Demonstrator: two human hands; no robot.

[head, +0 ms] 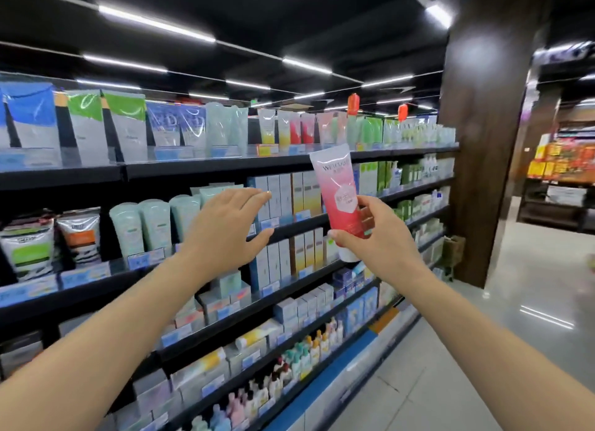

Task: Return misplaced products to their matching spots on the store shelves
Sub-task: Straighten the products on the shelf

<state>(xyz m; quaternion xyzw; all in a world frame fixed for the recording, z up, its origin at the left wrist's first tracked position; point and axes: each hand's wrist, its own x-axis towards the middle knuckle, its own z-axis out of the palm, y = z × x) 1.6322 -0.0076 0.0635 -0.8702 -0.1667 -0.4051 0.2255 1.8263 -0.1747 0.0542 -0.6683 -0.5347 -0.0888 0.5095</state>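
We are gripping the pink tube [339, 194] upright in our right hand [370, 237], while our left hand [225, 227] is hovering open-fingered, seemingly clear of the shelves [225, 165].

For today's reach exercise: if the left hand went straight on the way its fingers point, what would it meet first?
Probably the pale boxes on the second shelf: the left hand is open, fingers aimed at them. Depth is unclear.

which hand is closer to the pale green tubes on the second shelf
Left. The open left hand hovers just right of the pale green tubes; the right hand is farther right, holding the pink tube.
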